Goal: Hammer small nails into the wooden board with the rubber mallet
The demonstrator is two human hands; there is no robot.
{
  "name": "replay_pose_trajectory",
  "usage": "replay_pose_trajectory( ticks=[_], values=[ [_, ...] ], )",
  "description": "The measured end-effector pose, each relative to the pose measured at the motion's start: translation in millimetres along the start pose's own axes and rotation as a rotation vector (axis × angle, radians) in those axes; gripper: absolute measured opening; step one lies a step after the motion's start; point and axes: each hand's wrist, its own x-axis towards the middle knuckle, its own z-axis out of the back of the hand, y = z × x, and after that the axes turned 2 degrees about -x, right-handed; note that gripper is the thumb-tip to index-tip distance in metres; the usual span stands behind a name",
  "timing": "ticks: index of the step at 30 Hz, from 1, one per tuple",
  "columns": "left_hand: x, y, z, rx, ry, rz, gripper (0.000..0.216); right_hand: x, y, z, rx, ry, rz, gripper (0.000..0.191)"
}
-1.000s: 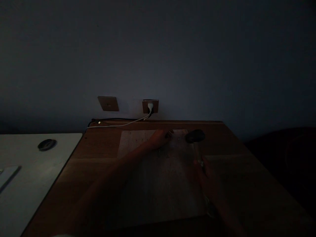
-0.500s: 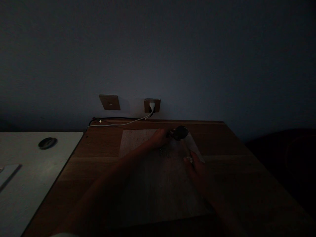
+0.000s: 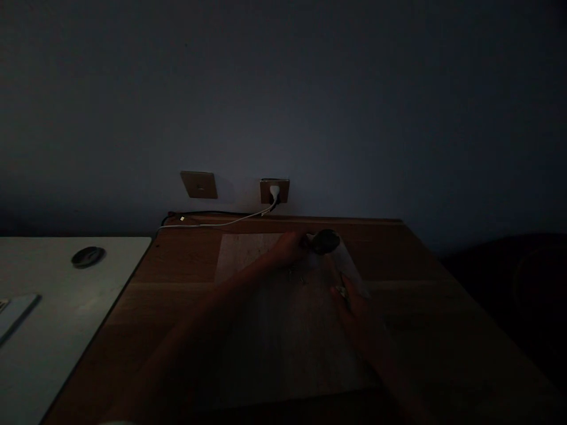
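Observation:
The scene is very dark. My left hand is closed around the narrow end of a dark oval-headed object, above the far part of a pale sheet or board. The oval head points right. Lower and to the right, my right hand is closed, with thumb and forefinger around a small pale thing whose kind is too dim to make out. Several tiny thin pieces lie on the pale surface between the hands.
A white cable runs from a plug in the wall socket along the back of the wooden table. Another wall plate is to its left. A white tabletop adjoins at left, bearing a dark round dish-like object.
The view has shifted very slightly. Both hands keep nearly the same places, and the dark oval-headed object stays in my left hand.

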Motion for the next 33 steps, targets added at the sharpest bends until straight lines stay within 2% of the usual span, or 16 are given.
replay_pose_trajectory(
  ticks=[8,18,21,24,28,30,33],
  values=[
    [0.9,3.3,-1.9,0.014,-0.001,-0.03,0.052,0.6,-2.2,-1.0,-0.009,0.02,0.013,0.067],
    [-0.3,-6.1,3.1,-0.043,0.038,0.027,0.055,-1.5,-5.4,1.6,0.05,0.009,-0.013,0.064],
    [-5.2,-12.2,18.6,-0.043,0.086,0.043,0.052,-13.0,-10.8,6.4,0.102,-0.019,-0.08,0.067],
    [-23.7,-22.7,47.1,0.114,0.142,-0.047,0.04,-31.3,-21.2,10.2,0.122,-0.004,-0.169,0.069],
    [-58.1,-37.2,78.5,0.298,0.393,-0.118,0.029,-48.9,-33.0,8.8,0.118,0.0,-0.311,0.08],
    [-69.8,-42.7,82.0,0.343,0.436,-0.129,0.024,-51.7,-33.7,7.3,0.143,0.008,-0.344,0.084],
    [-74.7,-47.9,74.9,0.404,0.427,-0.144,0.024,-52.9,-32.1,5.9,0.186,0.015,-0.34,0.084]
  ],
)
